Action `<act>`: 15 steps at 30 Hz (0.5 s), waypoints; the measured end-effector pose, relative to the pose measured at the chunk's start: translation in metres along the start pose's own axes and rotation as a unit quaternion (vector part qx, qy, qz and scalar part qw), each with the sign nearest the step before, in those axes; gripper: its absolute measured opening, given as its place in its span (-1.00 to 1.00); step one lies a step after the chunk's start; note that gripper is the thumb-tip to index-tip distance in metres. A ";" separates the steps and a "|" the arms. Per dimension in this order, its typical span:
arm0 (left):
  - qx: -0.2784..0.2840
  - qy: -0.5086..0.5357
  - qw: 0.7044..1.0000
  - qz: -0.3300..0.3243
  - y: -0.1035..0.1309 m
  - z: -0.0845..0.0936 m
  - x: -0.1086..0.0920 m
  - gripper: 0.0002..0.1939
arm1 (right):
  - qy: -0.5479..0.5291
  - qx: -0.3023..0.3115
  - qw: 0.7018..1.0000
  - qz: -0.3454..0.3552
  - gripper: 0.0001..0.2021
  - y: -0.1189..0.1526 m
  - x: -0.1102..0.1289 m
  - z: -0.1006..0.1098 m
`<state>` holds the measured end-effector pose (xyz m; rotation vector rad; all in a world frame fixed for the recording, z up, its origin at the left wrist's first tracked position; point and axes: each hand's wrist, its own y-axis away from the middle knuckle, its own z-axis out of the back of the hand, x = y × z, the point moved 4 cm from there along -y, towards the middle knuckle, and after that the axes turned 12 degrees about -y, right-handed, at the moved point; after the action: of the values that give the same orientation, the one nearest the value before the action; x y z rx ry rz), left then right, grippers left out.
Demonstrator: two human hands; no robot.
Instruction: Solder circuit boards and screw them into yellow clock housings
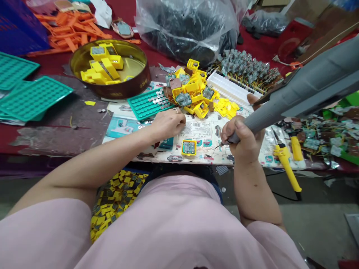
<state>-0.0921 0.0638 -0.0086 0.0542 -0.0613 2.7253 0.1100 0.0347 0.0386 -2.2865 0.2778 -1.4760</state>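
My right hand (pixel 245 138) is wrapped round a grey electric screwdriver (pixel 280 101), its thin bit pointing down and left over the printed sheet. Between my hands, a small square yellow case (pixel 189 148) lies on the sheet, its open top showing a circuit board. Just beyond this case, my left hand (pixel 169 123) has its fingers curled down and pressed together; whatever they may hold is hidden. Near its knuckles is a teal tray (pixel 140 105) with several small round silver pieces. Past it lies a heap of yellow cases (pixel 193 87), some with boards and wires.
A round tin (pixel 112 89) of yellow cases stands at the back left, teal trays (pixel 36 97) beside it. To the right lie a yellow soldering iron (pixel 288 170), a white rack (pixel 230 87) and wired boards (pixel 322 136). A box of yellow cases (pixel 117 201) sits below the table.
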 end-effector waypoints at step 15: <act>-0.237 0.028 0.969 -0.071 0.075 0.022 -0.048 -0.67 | 0.061 -0.032 0.997 -0.029 -0.51 -0.003 0.009 -0.042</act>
<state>-0.0781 -0.0250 0.0082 -0.1507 -0.6602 2.4954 0.0758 0.0243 0.0628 -2.2747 0.3006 -1.6618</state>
